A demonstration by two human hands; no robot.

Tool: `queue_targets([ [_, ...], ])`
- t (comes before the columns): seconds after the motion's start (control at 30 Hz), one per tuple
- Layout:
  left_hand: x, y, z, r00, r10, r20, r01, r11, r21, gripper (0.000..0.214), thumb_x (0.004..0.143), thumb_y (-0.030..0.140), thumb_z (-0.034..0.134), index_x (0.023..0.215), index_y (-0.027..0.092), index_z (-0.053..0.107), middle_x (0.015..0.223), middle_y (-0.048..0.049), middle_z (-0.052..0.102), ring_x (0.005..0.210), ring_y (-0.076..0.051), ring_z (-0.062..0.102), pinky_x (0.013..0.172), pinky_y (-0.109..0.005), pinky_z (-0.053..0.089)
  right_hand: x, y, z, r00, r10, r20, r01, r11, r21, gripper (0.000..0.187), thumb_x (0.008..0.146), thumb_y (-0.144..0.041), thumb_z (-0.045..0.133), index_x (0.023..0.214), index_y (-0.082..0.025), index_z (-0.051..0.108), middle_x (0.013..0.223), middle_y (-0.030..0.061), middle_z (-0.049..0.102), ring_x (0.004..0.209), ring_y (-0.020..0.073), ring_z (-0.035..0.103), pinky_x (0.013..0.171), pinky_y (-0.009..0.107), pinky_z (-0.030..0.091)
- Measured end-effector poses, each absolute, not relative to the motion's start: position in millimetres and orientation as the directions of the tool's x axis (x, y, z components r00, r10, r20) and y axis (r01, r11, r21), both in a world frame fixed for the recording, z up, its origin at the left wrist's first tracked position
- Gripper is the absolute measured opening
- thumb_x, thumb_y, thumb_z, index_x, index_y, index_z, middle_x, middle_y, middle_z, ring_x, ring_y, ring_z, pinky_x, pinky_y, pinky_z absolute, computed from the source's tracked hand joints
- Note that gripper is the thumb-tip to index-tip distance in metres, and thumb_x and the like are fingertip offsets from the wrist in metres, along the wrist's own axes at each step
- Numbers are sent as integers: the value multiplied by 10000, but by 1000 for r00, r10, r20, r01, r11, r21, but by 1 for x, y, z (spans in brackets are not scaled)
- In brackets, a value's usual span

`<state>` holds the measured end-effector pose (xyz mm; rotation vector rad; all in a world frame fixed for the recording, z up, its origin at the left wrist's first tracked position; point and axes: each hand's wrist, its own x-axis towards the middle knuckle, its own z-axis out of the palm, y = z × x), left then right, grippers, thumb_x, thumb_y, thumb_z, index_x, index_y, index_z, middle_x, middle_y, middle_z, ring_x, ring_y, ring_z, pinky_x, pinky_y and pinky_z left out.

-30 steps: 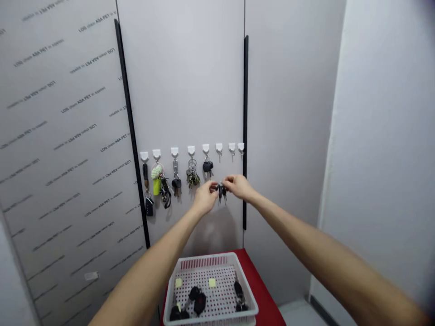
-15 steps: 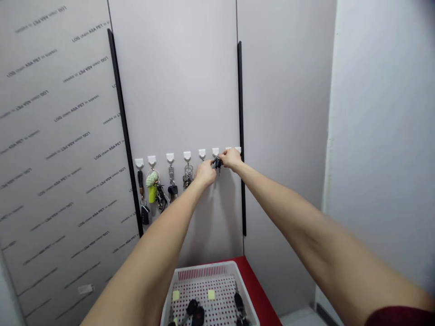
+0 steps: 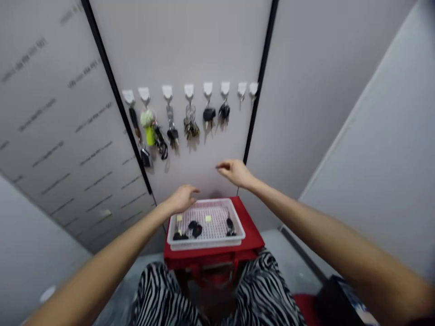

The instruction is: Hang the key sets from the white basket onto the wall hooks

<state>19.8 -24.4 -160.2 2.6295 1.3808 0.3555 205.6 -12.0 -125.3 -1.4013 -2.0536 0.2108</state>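
Nearest me, a white basket (image 3: pixel 207 242) holds dark keys (image 3: pixel 196 230), the left hand (image 3: pixel 182 198) spread by its far left corner. Higher, the right hand (image 3: pixel 235 172) curls, whether around anything I can't tell; beyond, a black key bunch (image 3: pixel 224 111) hangs on the sixth hook (image 3: pixel 225 88) from the left.

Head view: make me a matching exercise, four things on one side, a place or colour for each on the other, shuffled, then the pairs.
Things
1. Lime-green tag
2. White basket
3. Right hand
4. Patterned trousers

Places and colours
A. Higher in the picture than the left hand
B. Black and white
C. Below the second hook from the left
D. On a red surface

Pairs: 1-C, 2-D, 3-A, 4-B
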Motion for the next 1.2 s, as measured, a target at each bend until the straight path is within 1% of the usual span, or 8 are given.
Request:
queue_targets([
  [0.1, -10, -35, -207, 495, 863, -105, 865, -478, 154, 325, 602, 178, 414, 909, 169, 520, 939, -69, 545, 861, -180, 478, 732, -269, 351, 176, -42, -197, -431, 874, 226, 714, 483, -507, 197, 607, -169, 456, 744, -140, 594, 722, 28, 610, 637, 96, 528, 612, 171, 383],
  [0.23, -15, -46, -231, 474, 864, -172, 880, -472, 50, 276, 592, 206, 414, 832, 200, 550, 876, -62, 574, 837, -201, 490, 697, -302, 351, 141, -53, -248, -600, 793, 102, 704, 584, -405, 238, 567, -210, 506, 790, -176, 582, 748, 30, 595, 679, 134, 519, 595, 205, 368],
  [0.4, -3, -47, -237, 390, 910, -140, 921, -386, 52, 197, 585, 239, 426, 720, 204, 565, 771, -41, 600, 766, -182, 515, 711, -323, 325, 131, -38, -256, -445, 882, 157, 829, 472, -299, 265, 587, -240, 484, 829, -160, 555, 799, 67, 568, 731, 148, 500, 629, 220, 346],
  [0.53, -2, -43, -240, 362, 919, -155, 932, -352, 90, 170, 585, 256, 434, 683, 210, 566, 741, -29, 603, 749, -176, 517, 727, -338, 305, 142, -30, -262, -254, 957, 140, 894, 288, -343, 209, 607, -218, 453, 760, -133, 567, 765, 75, 573, 700, 137, 501, 608, 209, 340],
  [0.67, 1, -43, -237, 298, 945, -136, 951, -282, 127, 187, 590, 270, 442, 723, 210, 559, 778, -37, 598, 785, -183, 506, 783, -381, 253, 149, -29, -261, -321, 946, 48, 838, 307, -451, 187, 635, -182, 400, 603, -136, 578, 588, 37, 572, 557, 103, 490, 526, 193, 332],
  [0.9, 36, -33, -197, 350, 930, 111, 810, -360, 463, 256, 673, 272, 355, 847, 173, 516, 793, -35, 581, 735, -141, 513, 661, -258, 361, 169, -13, -191, -207, 969, 137, 470, 221, -855, 149, 643, -213, 419, 647, -115, 531, 463, -17, 493, 399, 52, 427, 408, 160, 349],
  [1.03, 73, -16, -142, 310, 908, 282, 619, -418, 665, 273, 677, 215, 361, 911, 140, 480, 792, -32, 572, 693, -105, 509, 626, -212, 385, 199, 0, -121, -27, 964, 266, 336, 260, -906, 105, 627, -208, 446, 600, -121, 499, 431, -33, 464, 377, 47, 419, 402, 165, 378],
  [1.2, 111, -4, -72, 229, 846, 481, 533, -523, 665, 350, 665, 176, 383, 1012, 138, 407, 908, -55, 544, 755, -117, 507, 686, -232, 390, 231, 13, -42, 169, 900, 402, 289, 344, -893, 80, 626, -190, 461, 595, -123, 492, 418, -35, 454, 375, 44, 422, 407, 166, 401],
])
